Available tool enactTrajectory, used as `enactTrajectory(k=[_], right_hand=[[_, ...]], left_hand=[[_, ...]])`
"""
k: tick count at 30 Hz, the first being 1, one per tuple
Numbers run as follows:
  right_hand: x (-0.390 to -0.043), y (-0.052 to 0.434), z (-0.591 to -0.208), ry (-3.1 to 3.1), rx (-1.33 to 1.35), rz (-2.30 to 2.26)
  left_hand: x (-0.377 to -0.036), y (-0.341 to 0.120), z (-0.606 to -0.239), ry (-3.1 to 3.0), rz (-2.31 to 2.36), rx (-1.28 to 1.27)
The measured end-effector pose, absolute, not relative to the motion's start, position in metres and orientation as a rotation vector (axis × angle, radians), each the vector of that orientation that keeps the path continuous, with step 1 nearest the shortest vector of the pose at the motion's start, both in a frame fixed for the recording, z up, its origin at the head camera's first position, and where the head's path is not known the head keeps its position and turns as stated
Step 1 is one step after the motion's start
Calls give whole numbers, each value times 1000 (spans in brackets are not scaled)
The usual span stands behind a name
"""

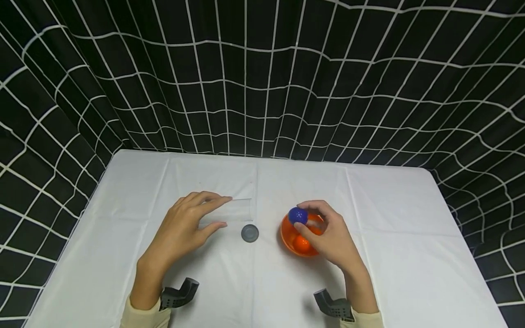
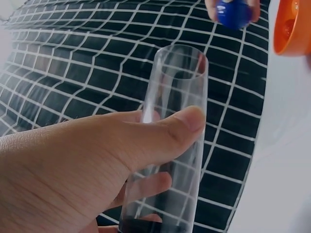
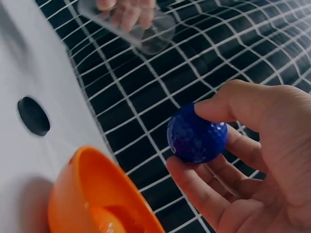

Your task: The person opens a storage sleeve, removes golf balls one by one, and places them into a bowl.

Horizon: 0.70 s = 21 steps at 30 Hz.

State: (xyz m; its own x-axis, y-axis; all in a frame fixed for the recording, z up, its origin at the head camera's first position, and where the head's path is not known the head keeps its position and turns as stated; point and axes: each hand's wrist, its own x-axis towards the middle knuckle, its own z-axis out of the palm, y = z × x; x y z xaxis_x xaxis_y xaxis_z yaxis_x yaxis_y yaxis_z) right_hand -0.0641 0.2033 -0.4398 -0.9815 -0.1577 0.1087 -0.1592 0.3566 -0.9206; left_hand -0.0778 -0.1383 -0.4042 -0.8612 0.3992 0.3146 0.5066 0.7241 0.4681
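While the left hand (image 1: pixel 186 228) lies curled round the tube (image 1: pixel 229 212) near the middle of the frame, the right hand (image 1: pixel 334 239) pinches the blue ball (image 1: pixel 297 215) just above the orange bowl (image 1: pixel 287 239). Lying flat on the table (image 1: pixel 389 218), the tube runs sideways, its open end facing right toward the ball. A grey cap (image 1: pixel 249 233) sits between them, lower down.

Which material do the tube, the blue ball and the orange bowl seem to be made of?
Tube: clear, glossy, probably plastic; the grid shows through it.
Blue ball: dimpled, slightly shiny, likely hard plastic like a golf ball.
Orange bowl: smooth, glossy, apparently plastic.
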Motion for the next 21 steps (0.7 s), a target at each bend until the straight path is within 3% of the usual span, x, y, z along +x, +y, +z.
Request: enactTrajectory(k=[21], right_hand=[[-59,195,-443,-2796,481,1264]], left_hand=[[-79,-134,-408,-2710,-854,-743]])
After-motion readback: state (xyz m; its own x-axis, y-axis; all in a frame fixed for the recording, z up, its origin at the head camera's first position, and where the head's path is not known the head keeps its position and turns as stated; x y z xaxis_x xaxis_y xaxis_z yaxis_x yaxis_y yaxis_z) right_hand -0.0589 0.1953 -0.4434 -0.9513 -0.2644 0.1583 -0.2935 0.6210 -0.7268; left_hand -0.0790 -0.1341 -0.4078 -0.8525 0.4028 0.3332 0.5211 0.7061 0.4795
